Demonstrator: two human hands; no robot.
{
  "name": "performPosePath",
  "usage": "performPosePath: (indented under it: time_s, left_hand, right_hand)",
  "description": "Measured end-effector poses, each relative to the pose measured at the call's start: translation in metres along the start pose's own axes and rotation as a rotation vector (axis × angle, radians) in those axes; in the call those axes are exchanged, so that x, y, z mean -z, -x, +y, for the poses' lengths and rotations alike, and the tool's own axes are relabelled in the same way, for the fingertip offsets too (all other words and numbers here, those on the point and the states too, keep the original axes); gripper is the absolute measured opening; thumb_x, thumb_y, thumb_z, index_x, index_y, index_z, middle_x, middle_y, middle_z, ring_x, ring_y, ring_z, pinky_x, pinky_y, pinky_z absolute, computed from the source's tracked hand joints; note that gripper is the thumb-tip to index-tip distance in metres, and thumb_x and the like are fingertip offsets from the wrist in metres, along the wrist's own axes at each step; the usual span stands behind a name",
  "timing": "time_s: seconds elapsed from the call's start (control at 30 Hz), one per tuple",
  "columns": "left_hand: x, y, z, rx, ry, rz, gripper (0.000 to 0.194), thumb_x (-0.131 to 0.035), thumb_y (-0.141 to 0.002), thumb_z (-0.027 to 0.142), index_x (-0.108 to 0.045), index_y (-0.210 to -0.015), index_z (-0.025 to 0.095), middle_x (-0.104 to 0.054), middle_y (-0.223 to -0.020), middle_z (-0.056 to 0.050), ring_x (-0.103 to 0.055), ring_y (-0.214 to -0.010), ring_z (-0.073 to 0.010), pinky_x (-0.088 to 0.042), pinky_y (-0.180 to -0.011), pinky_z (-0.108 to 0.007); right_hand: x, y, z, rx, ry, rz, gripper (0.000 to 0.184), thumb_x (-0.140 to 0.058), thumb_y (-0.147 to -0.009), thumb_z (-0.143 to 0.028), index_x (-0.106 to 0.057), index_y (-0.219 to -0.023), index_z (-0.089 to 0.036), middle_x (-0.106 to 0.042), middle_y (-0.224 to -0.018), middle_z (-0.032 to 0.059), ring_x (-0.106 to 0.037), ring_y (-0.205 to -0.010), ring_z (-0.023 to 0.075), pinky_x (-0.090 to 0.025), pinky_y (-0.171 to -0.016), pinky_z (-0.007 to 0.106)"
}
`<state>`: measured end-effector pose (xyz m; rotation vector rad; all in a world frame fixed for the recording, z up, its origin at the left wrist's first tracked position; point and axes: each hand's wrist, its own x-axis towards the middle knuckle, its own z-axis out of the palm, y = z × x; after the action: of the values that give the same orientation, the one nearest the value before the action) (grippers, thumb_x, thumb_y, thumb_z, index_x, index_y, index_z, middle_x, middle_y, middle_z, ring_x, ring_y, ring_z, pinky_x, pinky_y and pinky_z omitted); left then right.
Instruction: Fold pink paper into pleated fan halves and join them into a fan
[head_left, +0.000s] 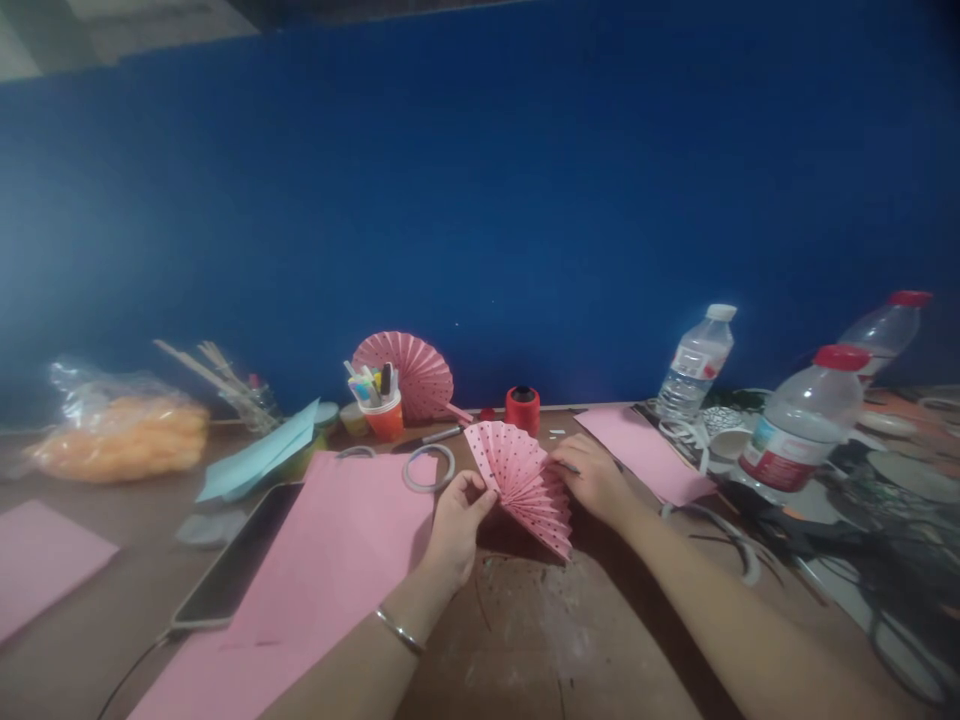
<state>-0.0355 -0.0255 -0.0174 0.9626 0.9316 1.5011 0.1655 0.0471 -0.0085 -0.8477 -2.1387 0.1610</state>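
Observation:
A pleated pink paper fan (517, 465) with dark dots is spread open above the table in front of me. My left hand (459, 515), with a bangle on its wrist, pinches the fan's narrow gathered end between thumb and fingers. At the fan's right edge, my right hand (592, 478) is closed around a slim dark pen (570, 468), its tip against or very near the pleats. Most of the pen is hidden by the fingers. Behind, a second dotted pink fan (409, 365) stands against the blue wall.
Pink paper sheets (352, 530) and a phone (236, 560) lie on the left. A cup of markers (384, 415), a red thread spool (523, 410) and a roll of tape (429, 468) sit nearby. Plastic bottles (802, 430) stand among clutter on the right; a bag of orange snacks (124, 435) is far left.

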Motion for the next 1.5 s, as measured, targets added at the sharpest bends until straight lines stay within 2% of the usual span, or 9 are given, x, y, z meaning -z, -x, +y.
performPosePath:
  time_s: [0.13, 0.43, 0.57, 0.63, 0.87, 1.1, 1.27, 1.4, 1.5]
  left_hand:
    - [-0.003, 0.001, 0.002, 0.058, 0.118, -0.07, 0.019, -0.063, -0.068, 0.016, -0.044, -0.074, 0.017, -0.055, -0.073, 0.002, -0.05, -0.063, -0.0068, -0.037, -0.06, -0.018]
    - [-0.007, 0.004, 0.009, 0.142, 0.191, -0.154, 0.023, -0.062, -0.069, 0.022, -0.052, -0.09, 0.019, -0.059, -0.096, -0.005, -0.057, -0.083, -0.0148, -0.042, -0.077, -0.028]
    - [-0.007, 0.003, 0.009, 0.155, 0.213, -0.172, 0.023, -0.062, -0.069, 0.021, -0.051, -0.089, 0.018, -0.058, -0.093, -0.004, -0.057, -0.079, -0.0138, -0.043, -0.073, -0.028]
    - [-0.006, 0.002, 0.007, 0.135, 0.207, -0.127, 0.023, -0.063, -0.068, 0.02, -0.049, -0.087, 0.019, -0.057, -0.085, -0.001, -0.055, -0.074, -0.0109, -0.042, -0.071, -0.025]
    - [0.0, 0.0, -0.001, -0.029, -0.18, 0.179, 0.024, -0.057, -0.068, 0.019, -0.045, -0.089, 0.02, -0.05, -0.088, -0.001, -0.05, -0.074, -0.0102, -0.041, -0.063, -0.021]
    - [0.0, 0.003, 0.001, -0.126, -0.406, 0.187, 0.017, -0.054, -0.068, 0.018, -0.048, -0.084, 0.018, -0.051, -0.084, -0.001, -0.051, -0.078, -0.0133, -0.039, -0.072, -0.026]
    - [-0.007, 0.011, 0.002, -0.179, -0.502, 0.124, 0.018, -0.053, -0.067, 0.015, -0.051, -0.084, 0.018, -0.053, -0.08, -0.002, -0.051, -0.074, -0.0144, -0.04, -0.069, -0.027]
    - [-0.001, 0.007, 0.015, -0.28, -0.707, 0.101, 0.024, -0.055, -0.064, 0.014, -0.054, -0.087, 0.018, -0.054, -0.084, -0.003, -0.051, -0.077, -0.0168, -0.04, -0.071, -0.03]
    - [0.023, 0.005, 0.045, -0.311, -0.961, 0.171, 0.029, -0.055, -0.063, 0.016, -0.054, -0.092, 0.019, -0.054, -0.093, -0.006, -0.05, -0.091, -0.0206, -0.036, -0.083, -0.034]
  right_hand:
    - [-0.001, 0.0, 0.001, -0.006, 0.006, 0.007, 0.012, -0.05, -0.08, -0.017, -0.061, -0.076, -0.019, -0.058, -0.077, 0.0043, -0.05, -0.079, 0.0181, -0.04, -0.073, 0.031]
    - [0.001, 0.0, -0.001, -0.012, -0.019, 0.005, 0.013, -0.047, -0.082, -0.018, -0.059, -0.077, -0.019, -0.057, -0.078, 0.0047, -0.05, -0.08, 0.0183, -0.04, -0.074, 0.032]
    - [0.001, 0.0, -0.002, -0.004, -0.034, 0.011, 0.014, -0.047, -0.082, -0.02, -0.059, -0.076, -0.019, -0.057, -0.078, 0.005, -0.05, -0.08, 0.0186, -0.041, -0.073, 0.032]
    - [0.001, 0.0, -0.002, -0.003, -0.036, 0.016, 0.014, -0.047, -0.083, -0.021, -0.059, -0.076, -0.019, -0.057, -0.078, 0.0052, -0.05, -0.079, 0.0188, -0.041, -0.073, 0.033]
    - [-0.001, 0.003, 0.001, -0.004, -0.015, 0.018, 0.012, -0.047, -0.082, -0.021, -0.057, -0.077, -0.019, -0.057, -0.077, 0.0047, -0.05, -0.079, 0.0183, -0.04, -0.074, 0.033]
    - [-0.007, 0.006, -0.002, -0.007, 0.076, -0.11, 0.013, -0.045, -0.08, -0.018, -0.058, -0.077, -0.019, -0.056, -0.075, 0.0039, -0.049, -0.076, 0.0179, -0.039, -0.069, 0.031]
    - [-0.012, 0.011, -0.009, -0.041, 0.092, -0.061, 0.012, -0.045, -0.08, -0.017, -0.057, -0.079, -0.018, -0.056, -0.08, 0.0055, -0.049, -0.079, 0.0187, -0.039, -0.071, 0.031]
    - [-0.011, 0.013, -0.037, -0.014, 0.088, -0.077, 0.012, -0.045, -0.081, -0.019, -0.057, -0.079, -0.018, -0.056, -0.081, 0.0065, -0.049, -0.08, 0.0191, -0.038, -0.072, 0.031]
    - [-0.01, 0.018, -0.074, 0.083, 0.067, -0.221, 0.017, -0.056, -0.075, -0.033, -0.058, -0.084, -0.02, -0.057, -0.086, 0.0062, -0.049, -0.083, 0.02, -0.038, -0.073, 0.031]
